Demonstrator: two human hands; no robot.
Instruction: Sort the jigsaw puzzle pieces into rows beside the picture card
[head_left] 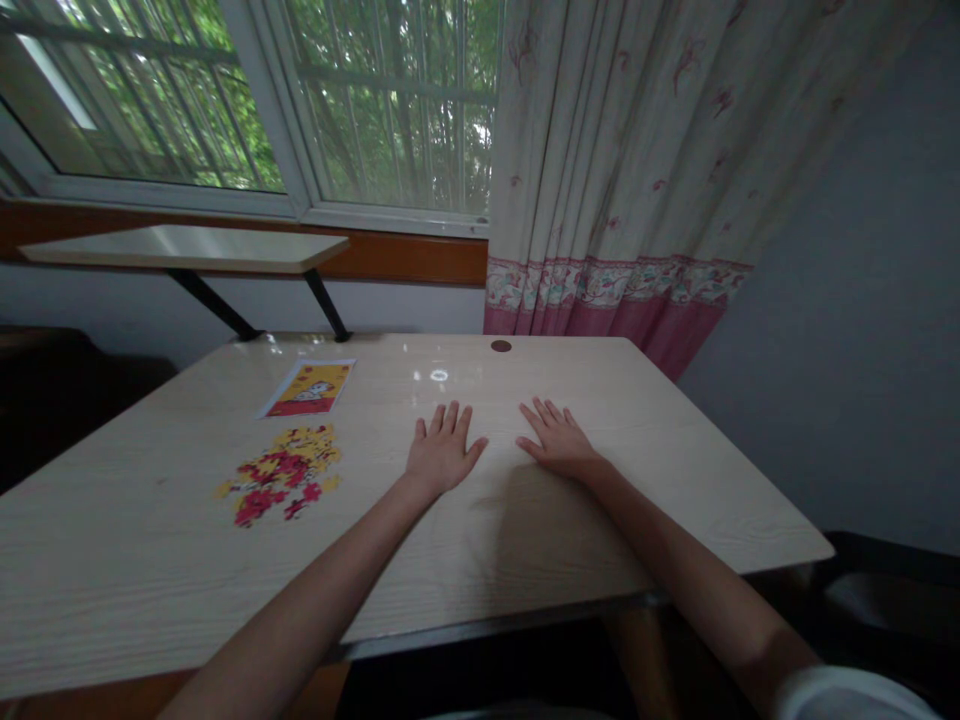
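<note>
My left hand (444, 450) lies palm down on the pale wood-grain table (645, 410), its fingers spread and nothing in it. To its right, across a short gap, my right hand (556, 438) rests flat in the same way, fingers apart and empty. Left of my left hand is a loose heap of jigsaw puzzle pieces (283, 470) in red, yellow and some dark and white. Just behind the heap lies a printed picture sheet (311, 388) in yellow and red with a white animal-like figure. Neither hand touches the pieces or the sheet.
A small raised shelf (187, 245) on black legs stands at the table's back left. Near the back edge sits a round brown cable-hole cover (501, 346). Behind are a barred window (390, 110) and a long curtain (600, 180). A grey wall (847, 380) stands to the right.
</note>
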